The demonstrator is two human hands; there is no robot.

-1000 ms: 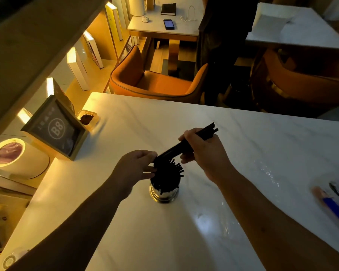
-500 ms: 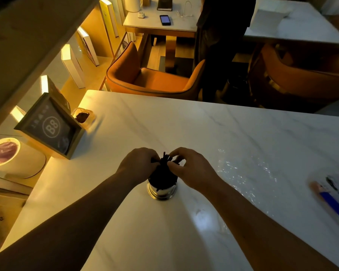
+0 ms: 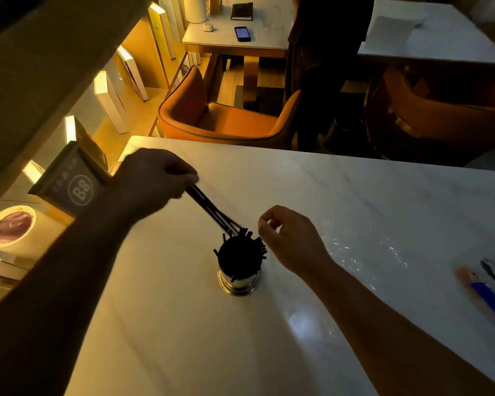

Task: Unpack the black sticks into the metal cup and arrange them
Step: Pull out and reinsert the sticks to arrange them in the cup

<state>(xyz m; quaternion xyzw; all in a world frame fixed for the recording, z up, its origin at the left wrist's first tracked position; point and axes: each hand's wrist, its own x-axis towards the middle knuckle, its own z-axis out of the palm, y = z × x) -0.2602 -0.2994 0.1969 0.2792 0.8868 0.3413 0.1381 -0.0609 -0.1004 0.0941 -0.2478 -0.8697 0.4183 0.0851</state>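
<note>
1. The left hand is raised, its grip closed on a few black sticks that slant down into the metal cup on the surface.
2. Best eased upright slowly and released low, so the crowded bundle does not spill.
3. The right hand hovers just beside the cup's rim, fingers loosely curled, its grip empty.
</note>
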